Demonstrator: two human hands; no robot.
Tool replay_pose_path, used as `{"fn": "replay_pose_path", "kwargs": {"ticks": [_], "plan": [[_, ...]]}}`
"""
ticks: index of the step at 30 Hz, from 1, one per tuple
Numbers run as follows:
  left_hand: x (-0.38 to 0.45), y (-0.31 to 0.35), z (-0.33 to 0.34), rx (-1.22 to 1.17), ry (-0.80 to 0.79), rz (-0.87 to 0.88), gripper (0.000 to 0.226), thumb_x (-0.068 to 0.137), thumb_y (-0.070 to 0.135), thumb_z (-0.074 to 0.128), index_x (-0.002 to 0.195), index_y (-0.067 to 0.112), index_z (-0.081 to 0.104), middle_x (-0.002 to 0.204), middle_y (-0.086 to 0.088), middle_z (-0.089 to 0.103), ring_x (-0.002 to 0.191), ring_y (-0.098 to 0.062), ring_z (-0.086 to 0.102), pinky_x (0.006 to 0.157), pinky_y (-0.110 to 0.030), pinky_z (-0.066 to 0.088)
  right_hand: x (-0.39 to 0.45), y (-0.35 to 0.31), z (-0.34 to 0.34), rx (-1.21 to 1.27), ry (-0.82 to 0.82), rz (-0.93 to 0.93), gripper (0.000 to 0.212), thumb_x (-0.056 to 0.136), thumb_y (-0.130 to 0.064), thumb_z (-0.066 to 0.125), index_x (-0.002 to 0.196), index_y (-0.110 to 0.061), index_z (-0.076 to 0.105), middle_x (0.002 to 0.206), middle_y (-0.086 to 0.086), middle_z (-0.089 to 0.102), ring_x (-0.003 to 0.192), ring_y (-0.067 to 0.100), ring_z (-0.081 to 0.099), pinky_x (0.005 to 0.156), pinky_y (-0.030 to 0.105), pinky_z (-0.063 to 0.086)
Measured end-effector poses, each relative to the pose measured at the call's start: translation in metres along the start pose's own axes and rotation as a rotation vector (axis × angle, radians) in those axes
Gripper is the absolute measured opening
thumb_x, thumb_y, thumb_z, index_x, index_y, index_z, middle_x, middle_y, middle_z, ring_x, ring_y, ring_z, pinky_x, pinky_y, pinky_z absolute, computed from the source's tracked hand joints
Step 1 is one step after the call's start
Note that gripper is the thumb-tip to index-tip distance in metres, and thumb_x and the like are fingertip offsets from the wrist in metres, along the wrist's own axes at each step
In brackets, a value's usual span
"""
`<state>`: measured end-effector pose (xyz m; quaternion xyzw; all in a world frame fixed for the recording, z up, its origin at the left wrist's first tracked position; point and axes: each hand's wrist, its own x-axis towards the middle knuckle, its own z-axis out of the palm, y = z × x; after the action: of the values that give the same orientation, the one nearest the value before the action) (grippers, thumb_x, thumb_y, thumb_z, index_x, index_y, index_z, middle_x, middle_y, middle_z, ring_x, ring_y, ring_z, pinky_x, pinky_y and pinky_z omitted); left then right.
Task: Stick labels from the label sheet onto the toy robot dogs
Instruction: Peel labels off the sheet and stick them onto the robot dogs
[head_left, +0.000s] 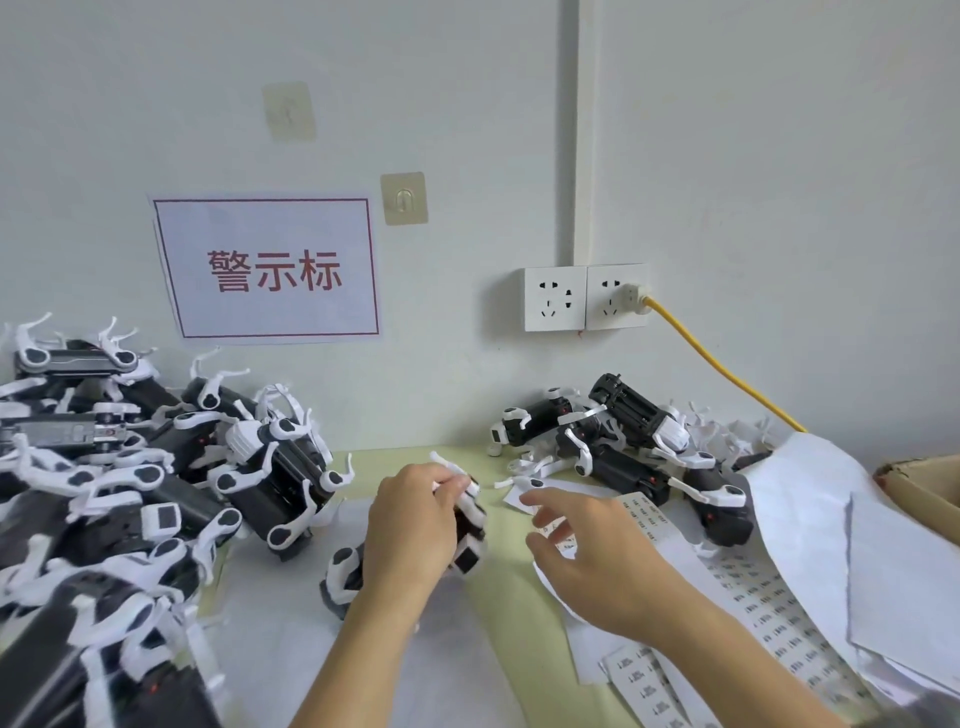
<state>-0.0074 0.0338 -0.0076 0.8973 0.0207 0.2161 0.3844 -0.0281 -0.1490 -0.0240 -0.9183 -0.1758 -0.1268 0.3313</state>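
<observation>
The left hand (410, 525) has its fingers curled round a black-and-white toy dog (465, 525), gripping it from above so that most of the body is hidden under the palm; white legs stick out past the fingertips and a leg and foot show below the wrist. The right hand (587, 551) is spread and relaxed, fingers apart and slightly bent, holding nothing that can be seen. It hovers just right of the held dog, with its fingertips over the near end of the label sheet (675, 551); whether they touch the paper cannot be told.

The label sheet lies on the table (498, 623), running from under the right hand's fingers away to the right and toward the person, printed with rows of small dark labels. More strips of labels (644, 686) lie below the right forearm.

A large heap of toy dogs (135, 493) lies well to the left of the left hand. A smaller pile of dogs (623, 447) lies beyond the right hand, against the wall, beside loose white paper (810, 519).
</observation>
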Motion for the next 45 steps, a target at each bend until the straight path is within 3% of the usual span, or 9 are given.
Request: {"fn": "replay_pose_path", "kwargs": {"ticks": [8,13,16,21,25,30,35,42,45], "plan": [[-0.003,0.016,0.002,-0.505,0.21,-0.052,0.042,0.101,0.031,0.056,0.063,0.029,0.073,0.074,0.002,0.074,0.077,-0.027,0.066,0.077,-0.039,0.053,-0.001,0.0,0.005,-0.024,-0.05,-0.021,0.062,0.095,-0.049,0.058,0.15,-0.036,0.033,0.129,-0.012,0.054,0.108,0.0,0.047,0.09,0.019,0.037],[-0.004,0.026,0.001,-0.768,0.203,-0.127,0.044,0.103,0.035,0.053,0.064,0.026,0.073,0.074,0.004,0.075,0.056,-0.011,0.067,0.047,-0.024,0.052,0.0,-0.003,0.008,0.117,-0.059,-0.062,0.103,0.082,-0.057,0.072,0.148,-0.059,-0.007,0.134,-0.025,0.036,0.111,-0.002,0.049,0.077,0.006,0.04],[-0.008,0.032,0.006,-0.826,0.031,-0.092,0.043,0.104,0.035,0.051,0.071,0.024,0.075,0.084,0.005,0.078,0.074,-0.01,0.073,0.056,-0.027,0.055,0.002,-0.007,0.008,0.292,0.039,-0.123,0.085,0.088,-0.043,0.072,0.143,-0.067,0.012,0.124,-0.041,0.039,0.104,-0.008,0.059,0.075,0.003,0.045],[-0.014,0.037,0.009,-0.683,-0.142,0.055,0.013,0.101,0.03,0.057,0.105,0.031,0.069,0.098,0.012,0.077,0.097,-0.005,0.07,0.081,-0.026,0.055,0.005,-0.008,0.002,0.443,0.118,-0.061,0.046,0.098,-0.019,0.063,0.122,-0.054,0.046,0.095,-0.01,0.072,0.079,0.016,0.07,0.075,0.03,0.057],[-0.016,0.03,0.01,-0.471,-0.25,0.096,0.056,0.089,0.025,0.069,0.132,0.045,0.039,0.116,0.03,0.06,0.105,0.019,0.054,0.076,-0.005,0.042,0.008,-0.002,-0.01,0.595,0.227,0.058,0.033,0.098,-0.015,0.062,0.118,-0.039,0.053,0.094,-0.005,0.071,0.077,0.017,0.074,0.075,0.034,0.061],[-0.017,0.014,0.008,0.363,-0.259,0.198,0.046,0.092,0.006,0.05,0.123,0.04,0.057,0.123,0.011,0.058,0.114,-0.017,0.057,0.092,-0.028,0.043,0.007,0.004,-0.027,0.838,0.29,0.193,0.023,0.099,-0.029,0.059,0.101,-0.051,0.054,0.092,-0.005,0.075,0.079,0.018,0.076,0.074,0.03,0.061],[-0.013,-0.001,-0.001,0.543,-0.047,0.073,0.046,0.09,-0.002,0.047,0.12,0.03,0.058,0.119,0.005,0.062,0.113,-0.021,0.056,0.089,-0.027,0.038,0.01,0.006,-0.033,0.956,0.291,0.317,0.025,0.094,-0.043,0.062,0.103,-0.019,0.065,0.087,0.014,0.074,0.07,0.026,0.071,0.074,0.039,0.058],[-0.013,0.026,0.012,-0.178,0.018,0.421,0.061,0.083,0.017,0.076,0.133,0.034,0.046,0.128,0.012,0.048,0.125,-0.012,0.044,0.102,-0.013,0.033,0.008,0.002,-0.028,0.855,0.25,0.281,0.032,0.092,-0.046,0.063,0.1,-0.015,0.066,0.075,0.01,0.069,0.065,0.022,0.067,0.066,0.033,0.056],[-0.022,0.037,0.023,-0.103,-0.02,0.655,0.075,0.076,0.046,0.072,0.139,0.048,0.032,0.137,0.016,0.035,0.124,-0.009,0.039,0.103,-0.023,0.037,0.004,-0.006,-0.025,0.694,0.237,0.221,0.024,0.091,-0.044,0.063,0.095,-0.02,0.066,0.07,-0.004,0.066,0.066,0.014,0.065,0.068,0.034,0.055]]}}
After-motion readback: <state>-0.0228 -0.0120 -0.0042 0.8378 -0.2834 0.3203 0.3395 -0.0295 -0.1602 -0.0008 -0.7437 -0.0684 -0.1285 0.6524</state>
